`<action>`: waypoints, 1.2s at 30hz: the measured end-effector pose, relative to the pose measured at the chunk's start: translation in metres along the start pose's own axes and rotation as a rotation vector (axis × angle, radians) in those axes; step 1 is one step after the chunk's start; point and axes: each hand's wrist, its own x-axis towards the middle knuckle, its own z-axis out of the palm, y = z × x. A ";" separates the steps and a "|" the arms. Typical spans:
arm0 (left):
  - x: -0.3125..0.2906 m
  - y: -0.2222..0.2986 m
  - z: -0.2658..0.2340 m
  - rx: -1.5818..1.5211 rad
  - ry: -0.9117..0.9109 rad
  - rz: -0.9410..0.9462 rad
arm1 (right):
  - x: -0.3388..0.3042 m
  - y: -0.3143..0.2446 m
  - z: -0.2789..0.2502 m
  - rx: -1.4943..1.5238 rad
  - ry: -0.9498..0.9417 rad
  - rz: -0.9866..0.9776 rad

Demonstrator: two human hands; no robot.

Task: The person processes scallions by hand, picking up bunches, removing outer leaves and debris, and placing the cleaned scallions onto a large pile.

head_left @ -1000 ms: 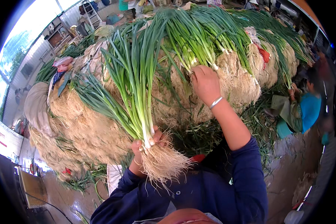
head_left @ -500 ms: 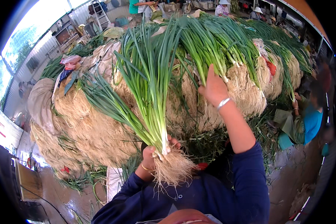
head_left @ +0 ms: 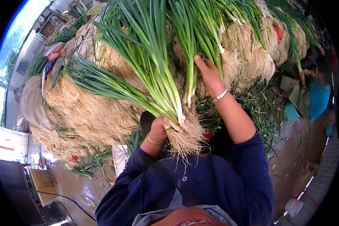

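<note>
In my head view, my left hand (head_left: 158, 130) is closed around a bunch of green onions (head_left: 165, 88) low down, just above its roots (head_left: 186, 137), thumb across the pale bases. The bunch is in front of my chest: long dark-green leaves fan up and to the left, the stalks paling through light green to white, and the wiry, straw-coloured roots hang in a tangled tuft. My right hand (head_left: 211, 79) grips a slimmer bunch (head_left: 190, 71), thumb at its right side, fingers mostly hidden. Its stalks run nearly straight up, their white ends close to the first bunch's roots. Beyond both is a heap of onions (head_left: 90, 113), roots facing me.
</note>
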 end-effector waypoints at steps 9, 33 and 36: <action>0.002 -0.002 0.006 0.134 0.191 0.106 | -0.019 0.034 -0.046 -0.435 -0.149 -0.275; 0.003 0.001 0.027 0.143 0.278 -0.088 | -0.066 0.013 -0.033 0.214 -0.533 0.182; -0.001 0.009 0.025 0.151 0.356 -0.056 | -0.072 -0.008 -0.054 -0.050 -0.716 0.430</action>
